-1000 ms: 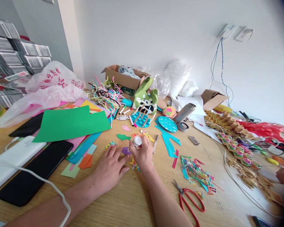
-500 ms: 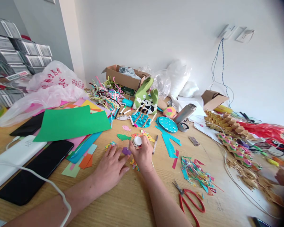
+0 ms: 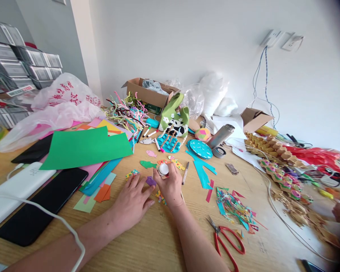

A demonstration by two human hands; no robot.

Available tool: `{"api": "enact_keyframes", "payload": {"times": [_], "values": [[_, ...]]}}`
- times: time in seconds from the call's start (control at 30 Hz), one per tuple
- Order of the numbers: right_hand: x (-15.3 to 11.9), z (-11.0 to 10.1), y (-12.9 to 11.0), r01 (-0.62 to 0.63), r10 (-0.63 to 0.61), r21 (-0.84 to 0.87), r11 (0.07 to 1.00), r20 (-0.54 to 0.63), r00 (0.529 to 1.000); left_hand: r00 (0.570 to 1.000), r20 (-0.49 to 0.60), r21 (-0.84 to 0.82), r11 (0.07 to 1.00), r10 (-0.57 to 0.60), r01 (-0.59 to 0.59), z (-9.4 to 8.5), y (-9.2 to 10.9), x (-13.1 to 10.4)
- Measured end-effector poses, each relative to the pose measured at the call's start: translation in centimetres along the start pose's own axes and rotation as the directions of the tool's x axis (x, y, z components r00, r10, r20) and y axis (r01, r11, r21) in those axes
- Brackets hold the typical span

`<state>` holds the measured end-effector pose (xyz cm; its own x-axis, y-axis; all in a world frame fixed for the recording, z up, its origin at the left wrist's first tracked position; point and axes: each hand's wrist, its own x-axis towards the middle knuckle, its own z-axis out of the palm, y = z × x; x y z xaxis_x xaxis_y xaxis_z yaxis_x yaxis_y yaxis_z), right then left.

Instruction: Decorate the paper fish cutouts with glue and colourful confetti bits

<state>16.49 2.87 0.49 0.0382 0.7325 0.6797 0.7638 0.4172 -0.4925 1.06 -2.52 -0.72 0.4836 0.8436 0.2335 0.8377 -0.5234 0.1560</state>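
My right hand (image 3: 170, 189) grips a small round container with a white top (image 3: 163, 169), thumb and fingers closed around it just above the table. Flat on the wood to its left lies my left hand (image 3: 132, 200), fingers spread and holding nothing. A purple paper fish (image 3: 150, 181) shows beside its fingertips, and a yellow-and-blue patterned piece (image 3: 132, 173) is just beyond them. A dotted paper piece (image 3: 160, 197) sits between the hands, partly covered. Farther back are a green paper fish (image 3: 148, 164), a pink one (image 3: 151, 153) and an orange-yellow one (image 3: 180, 165).
Red-handled scissors (image 3: 231, 238) lie at the front right, near a heap of paper scraps (image 3: 236, 207). A pen (image 3: 185, 173) rests right of my right hand. Green card (image 3: 86, 149), a black phone (image 3: 42, 206) and a white cable (image 3: 56, 217) occupy the left. A metal flask (image 3: 221, 136) leans behind.
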Motion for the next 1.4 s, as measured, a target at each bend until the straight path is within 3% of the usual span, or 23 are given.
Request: {"api": "enact_keyframes", "payload": {"times": [0.63,0.87,1.4], "values": [[-0.03,-0.15,-0.15,-0.016,0.015,0.014,1.000,0.038,0.999,1.000,-0.024,-0.012,1.000,0.014,-0.014,0.26,-0.11,-0.12],[-0.02,-0.19,0.48,-0.027,0.026,-0.054,0.998,-0.010,1.000,1.000,-0.020,0.002,1.000,0.011,-0.011,0.22,-0.14,-0.13],[0.11,-0.34,0.35,-0.063,0.064,0.006,0.998,-0.065,0.996,1.000,-0.027,0.005,1.000,0.005,-0.005,0.15,-0.08,-0.07]]}}
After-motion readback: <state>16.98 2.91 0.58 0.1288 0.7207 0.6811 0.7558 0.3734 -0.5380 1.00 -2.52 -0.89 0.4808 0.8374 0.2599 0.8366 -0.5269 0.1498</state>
